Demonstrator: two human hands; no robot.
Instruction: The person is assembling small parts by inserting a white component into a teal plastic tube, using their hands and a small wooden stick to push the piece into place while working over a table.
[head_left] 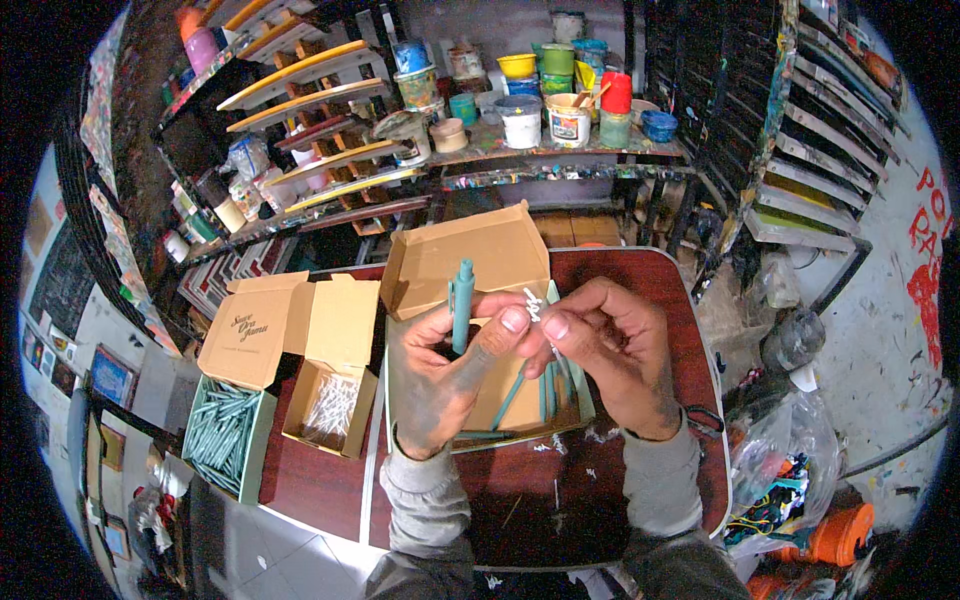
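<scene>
Pen [463, 305], teal, upright in left hand [440, 370], clenched around its barrel above the middle box [480, 255]. Right hand [610, 355] pinches a small white part [533, 303] just beside the pen. Risk: the part slips from the fingertips and drops among loose pens. Count: three open boxes on surface [600, 500]; left box [228, 440] holds many pens, uncounted.

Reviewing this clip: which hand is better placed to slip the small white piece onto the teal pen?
Likely the right hand: it pinches the small white piece at its fingertips, beside the teal pen. The left hand is occupied holding that pen upright.
</scene>
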